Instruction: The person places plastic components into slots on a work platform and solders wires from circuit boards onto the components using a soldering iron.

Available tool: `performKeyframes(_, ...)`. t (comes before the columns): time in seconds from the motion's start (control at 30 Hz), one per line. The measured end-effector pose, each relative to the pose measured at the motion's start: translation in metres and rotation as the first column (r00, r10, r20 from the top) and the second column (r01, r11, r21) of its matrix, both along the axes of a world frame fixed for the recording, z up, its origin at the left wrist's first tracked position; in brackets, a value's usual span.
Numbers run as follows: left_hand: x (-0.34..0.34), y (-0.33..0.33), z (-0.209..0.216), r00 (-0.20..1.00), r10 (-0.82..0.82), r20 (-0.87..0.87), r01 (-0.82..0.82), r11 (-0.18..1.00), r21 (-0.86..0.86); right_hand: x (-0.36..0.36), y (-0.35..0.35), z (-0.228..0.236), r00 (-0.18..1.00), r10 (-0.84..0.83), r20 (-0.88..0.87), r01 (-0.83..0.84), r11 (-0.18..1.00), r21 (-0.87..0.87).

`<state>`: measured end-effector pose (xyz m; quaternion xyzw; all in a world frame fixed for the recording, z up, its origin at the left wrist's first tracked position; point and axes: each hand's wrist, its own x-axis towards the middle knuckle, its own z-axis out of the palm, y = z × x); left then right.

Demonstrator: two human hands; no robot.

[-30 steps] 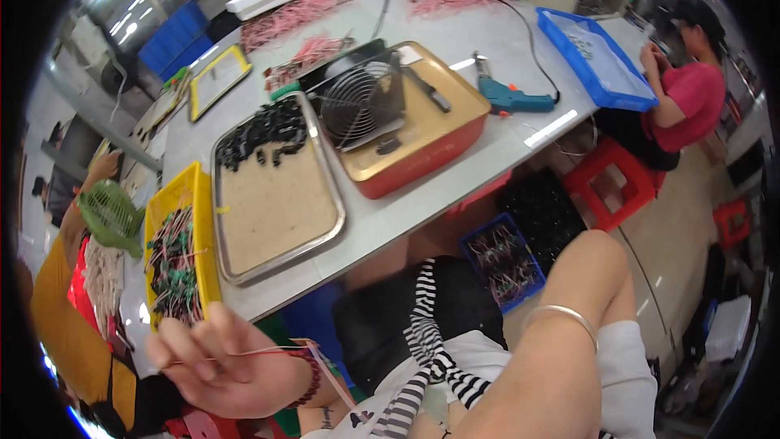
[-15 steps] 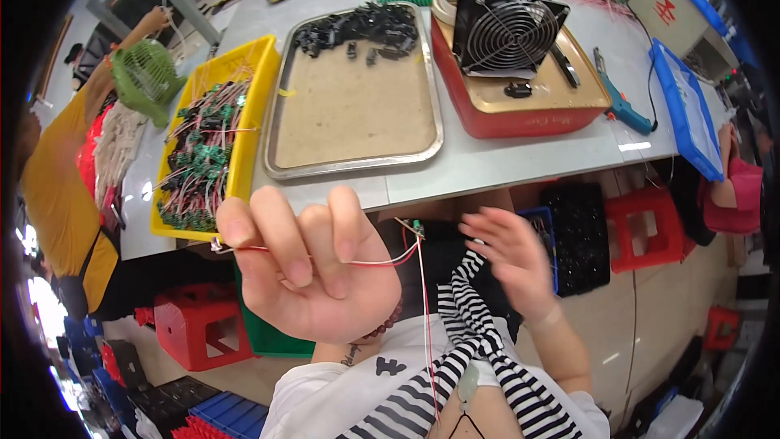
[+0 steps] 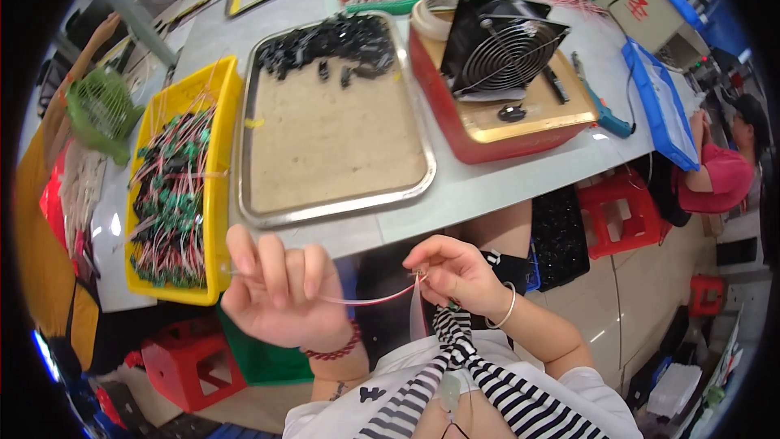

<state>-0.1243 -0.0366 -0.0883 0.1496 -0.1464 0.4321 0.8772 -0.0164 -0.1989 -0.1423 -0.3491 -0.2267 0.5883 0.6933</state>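
Note:
My left hand (image 3: 284,305) is closed, with a thin red and white wire pair (image 3: 370,302) running from its curled fingers. The wires sag across to a small circuit board (image 3: 419,275). Thumb and forefinger of my right hand (image 3: 469,280) pinch this board. More wire hangs down from it, blurred by motion. Both hands are in front of the table edge, above my lap. Beside the left hand stands a yellow bin (image 3: 227,126) heaped with green boards (image 3: 175,207) and their wires. A metal-rimmed tray (image 3: 337,142) lies beyond, with black plastic parts (image 3: 349,41) at its far end.
A black fan (image 3: 505,49) stands on a red box (image 3: 504,142) with a gold top. To its right lie a teal-handled tool (image 3: 611,119) and a blue tray (image 3: 662,106). Red stools (image 3: 624,215) stand below. One person in pink (image 3: 721,179) sits right; another in yellow (image 3: 41,244) is left.
My right hand has moved from spread and empty to pinching the small board. The left hand has drawn lower. The head view has shifted slightly.

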Motion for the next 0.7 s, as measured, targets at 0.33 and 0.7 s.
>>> performKeyframes(0.33, 0.065, 0.008, 0.012, 0.580, 0.774, -0.253, 0.266, 0.113, 0.957, 0.042, -0.014, 0.037, -0.251, -0.362, 0.898, 0.366, 0.823, 0.434)
performKeyframes(0.7, 0.114, -0.021, -0.005, 0.736, 0.349, -0.580, 0.537, 0.221, 0.814, 0.098, -0.036, 0.045, 0.780, -0.282, 0.559, 0.259, 0.958, 0.121)
